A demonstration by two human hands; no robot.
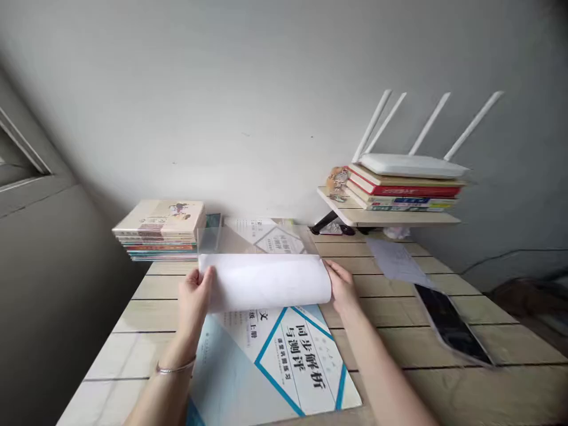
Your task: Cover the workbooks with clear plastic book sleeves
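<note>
On my feed the left hand (195, 287) has its fingers clamped on the left end of the white paper (268, 281), the right hand (342, 287) likewise on its right end. The bowed paper partly hides the blue-and-white Chinese workbook (266, 373) on the surface (488, 390) — contact unclear to me. A clear plastic sheet (237, 242) shows past its far edge.

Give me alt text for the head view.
A left hand and right hand hold a curved sheet of white paper by its sides, over a Chinese-titled workbook on a slatted wooden table. A book stack stands back left; loose paper and a dark-screened device lie right, and a shelf holds a white four-antenna router atop books.
</note>
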